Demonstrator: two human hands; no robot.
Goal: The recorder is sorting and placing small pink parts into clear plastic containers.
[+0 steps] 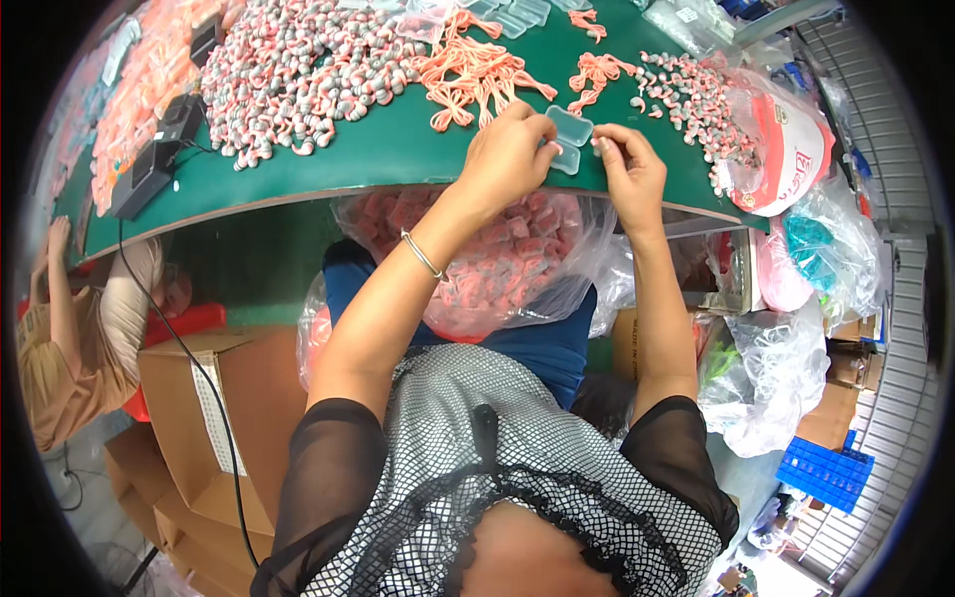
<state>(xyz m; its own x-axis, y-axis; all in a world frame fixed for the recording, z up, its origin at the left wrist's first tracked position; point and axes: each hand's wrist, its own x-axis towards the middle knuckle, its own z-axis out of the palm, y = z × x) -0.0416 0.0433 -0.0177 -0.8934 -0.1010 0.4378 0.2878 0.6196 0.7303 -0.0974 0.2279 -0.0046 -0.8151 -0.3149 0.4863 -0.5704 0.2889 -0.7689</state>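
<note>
A small clear plastic case point(567, 139) lies open at the table's front edge, its two halves spread apart. My left hand point(505, 157) grips it by the left side, thumb and fingers closed on the rim. Close to its right edge is my right hand point(634, 179), fingertips pinched together; whatever they hold is too small to make out. Just beyond the case are bundles of coral cord point(477, 75), with a smaller cord bundle point(595, 80) to the right. A large heap of small curved grey-and-pink pieces point(298, 75) spreads to the left.
More grey-and-pink pieces point(686, 99) spill from a white-and-red bag point(786, 149) at right. Empty clear cases point(517, 15) sit at the back. A plastic bag of filled pink cases point(497, 259) rests at my lap. Cardboard boxes point(244, 398) and another person point(85, 338) are at left.
</note>
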